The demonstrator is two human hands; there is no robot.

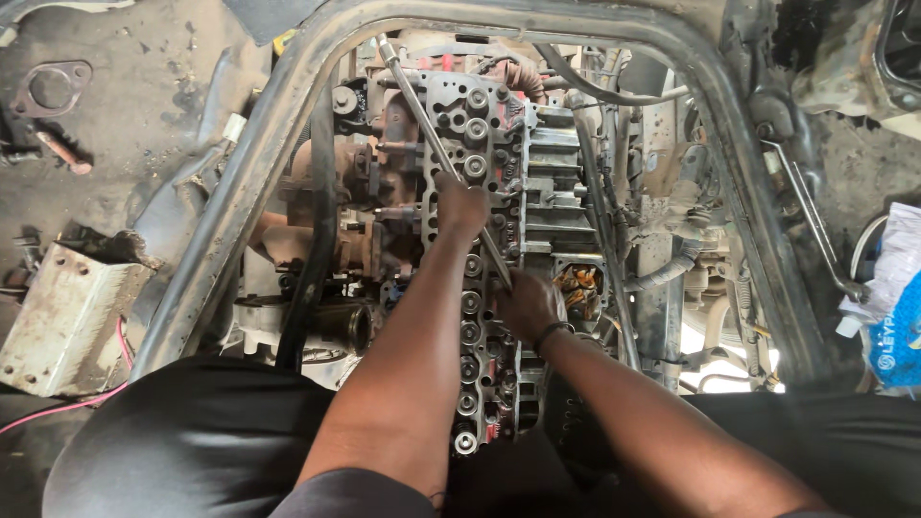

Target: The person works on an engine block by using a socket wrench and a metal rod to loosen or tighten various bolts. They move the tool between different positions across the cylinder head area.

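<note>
I look straight down into an engine bay at a grey cylinder head [472, 134] with a row of round valve springs. A long thin metal rod [414, 96] lies slanted across it from the upper left toward the lower right. My left hand [460, 206] is closed around the rod's middle. My right hand [528, 305] is closed around its lower end, low over the head, with a dark band on the wrist. Both forearms reach in from the bottom of the view.
A curved metal frame rail [288, 105] rings the engine. A black hose [317, 240] runs down the left side. A long wrench [815, 225] lies on the right rail. A rusty white metal box [67, 317] and a gasket [53, 88] sit on the oily floor at left.
</note>
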